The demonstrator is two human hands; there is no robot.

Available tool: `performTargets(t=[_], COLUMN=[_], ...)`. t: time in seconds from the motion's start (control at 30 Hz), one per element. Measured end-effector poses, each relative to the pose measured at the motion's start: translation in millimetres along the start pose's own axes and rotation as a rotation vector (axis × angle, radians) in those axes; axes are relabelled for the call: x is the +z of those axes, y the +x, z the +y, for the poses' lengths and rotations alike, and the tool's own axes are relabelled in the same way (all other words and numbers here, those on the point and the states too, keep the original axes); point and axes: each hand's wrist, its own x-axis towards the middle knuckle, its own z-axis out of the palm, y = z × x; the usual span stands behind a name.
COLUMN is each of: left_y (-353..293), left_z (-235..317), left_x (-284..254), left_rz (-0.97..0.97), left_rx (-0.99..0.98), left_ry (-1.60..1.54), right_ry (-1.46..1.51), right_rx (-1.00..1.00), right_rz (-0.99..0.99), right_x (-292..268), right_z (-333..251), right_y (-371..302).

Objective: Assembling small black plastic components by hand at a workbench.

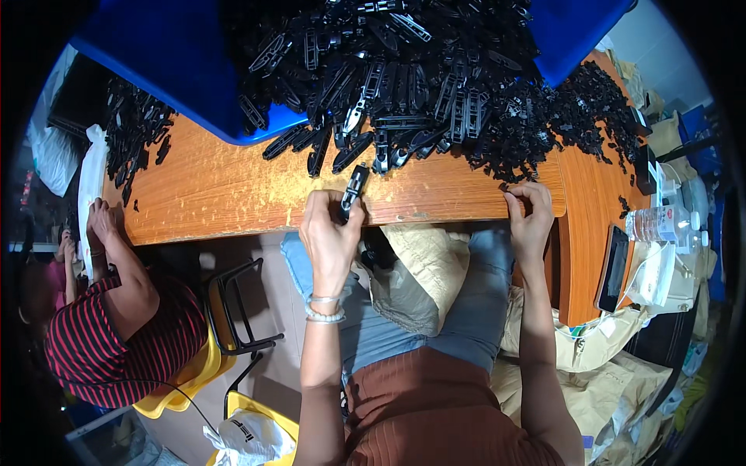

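My left hand is closed on a long black plastic part with shiny metal pieces in it, held tilted at the table's front edge. My right hand rests at the same edge farther right, thumb and forefinger pinched around a small black piece, partly hidden by the fingertips. In front of my hands spreads a big heap of similar long black parts, spilling out between blue bin walls. Right of it lies a pile of much smaller black pieces.
The wooden table ends just before my lap, where a paper sack hangs open. On the right are a phone and plastic bottles. To the left, a person in a striped shirt works beside a folding chair.
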Motion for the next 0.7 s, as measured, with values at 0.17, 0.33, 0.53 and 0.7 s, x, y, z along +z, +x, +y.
performTargets(t=[0.17, 0.33, 0.53, 0.7], left_y=[-25.5, -36.8, -38.3, -41.0], left_z=[11.6, 26.5, 38.7, 42.0], left_x=[-10.0, -10.8, -18.6, -15.2], left_rz=[-0.247, -0.514, -0.598, -0.55], left_rx=[-0.025, -0.151, -0.235, -0.37], left_ry=[-0.342, -0.813, -0.846, -1.021], right_ry=[0.579, 0.892, 0.725, 0.523], right_rx=[0.265, 0.441, 0.086, -0.117], right_rz=[-0.018, -0.437, -0.412, -0.435], right_x=[6.9, -12.5, -0.9, -2.0], right_z=[-33.9, -99.2, -106.5, -105.2], right_y=[-16.9, -10.5, -15.1, -14.6])
